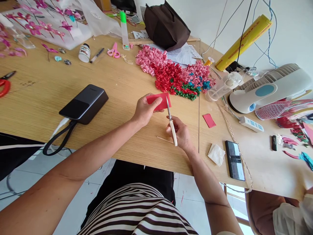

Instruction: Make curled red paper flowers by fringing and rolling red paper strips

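My left hand (144,110) pinches a red rectangle of paper (159,100) above the wooden table (117,85). My right hand (180,133) grips white-handled scissors (171,124), whose blades reach up across the right edge of the red paper. A thin wooden stick (163,139) lies on the table just left of my right hand. A smaller red paper piece (209,120) lies to the right.
A heap of pink, red, green and blue paper flowers (174,73) lies beyond my hands. A black power bank (84,103) sits left, a phone (234,160) and crumpled tissue (216,154) right, a white fan (269,88) far right. Pink scissors (113,51) and a brown bag (165,26) are further back.
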{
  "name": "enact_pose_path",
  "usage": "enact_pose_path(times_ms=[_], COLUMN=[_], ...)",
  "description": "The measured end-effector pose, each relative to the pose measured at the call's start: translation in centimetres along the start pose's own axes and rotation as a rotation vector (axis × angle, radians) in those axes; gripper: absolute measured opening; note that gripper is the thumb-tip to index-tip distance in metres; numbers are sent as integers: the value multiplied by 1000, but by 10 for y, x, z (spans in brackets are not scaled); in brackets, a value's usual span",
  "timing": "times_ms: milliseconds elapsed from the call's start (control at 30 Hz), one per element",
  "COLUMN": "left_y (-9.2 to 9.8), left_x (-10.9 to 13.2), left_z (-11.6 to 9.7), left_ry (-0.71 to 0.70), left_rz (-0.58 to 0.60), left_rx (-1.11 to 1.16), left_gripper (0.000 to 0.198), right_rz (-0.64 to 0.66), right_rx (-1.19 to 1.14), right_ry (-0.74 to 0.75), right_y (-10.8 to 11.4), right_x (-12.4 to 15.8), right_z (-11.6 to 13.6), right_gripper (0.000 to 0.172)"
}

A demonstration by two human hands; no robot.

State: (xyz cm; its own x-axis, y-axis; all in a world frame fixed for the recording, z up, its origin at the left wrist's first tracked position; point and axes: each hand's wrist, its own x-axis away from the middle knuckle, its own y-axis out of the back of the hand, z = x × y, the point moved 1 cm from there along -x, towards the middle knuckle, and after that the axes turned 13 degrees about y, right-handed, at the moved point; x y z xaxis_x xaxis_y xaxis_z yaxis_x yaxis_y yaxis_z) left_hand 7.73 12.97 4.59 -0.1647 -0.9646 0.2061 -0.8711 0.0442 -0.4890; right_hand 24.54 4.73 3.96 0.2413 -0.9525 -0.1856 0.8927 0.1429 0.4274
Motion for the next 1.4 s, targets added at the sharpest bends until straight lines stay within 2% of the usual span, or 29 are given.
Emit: enact_pose_path(times_ms=[267,633,1000,1400], left_y=[0,1,0,1], left_x=[-2,-4,-2,-3], left_z=[-5,-5,-3,-1], left_ry=[3,-1,-9,-11], left_rz=[-77,-100,-78,-80], left_rx=[14,32,30,36], left_gripper=[46,47,45,48], right_rz=[21,7,2,-19], right_rx=[18,-11,11,12], right_ry=[-6,-42,-33,-37], right_y=[-1,-2,-2,-3], right_x=[-1,0,1,0], right_z=[5,7,7,7], right_gripper=[72,73,67,72])
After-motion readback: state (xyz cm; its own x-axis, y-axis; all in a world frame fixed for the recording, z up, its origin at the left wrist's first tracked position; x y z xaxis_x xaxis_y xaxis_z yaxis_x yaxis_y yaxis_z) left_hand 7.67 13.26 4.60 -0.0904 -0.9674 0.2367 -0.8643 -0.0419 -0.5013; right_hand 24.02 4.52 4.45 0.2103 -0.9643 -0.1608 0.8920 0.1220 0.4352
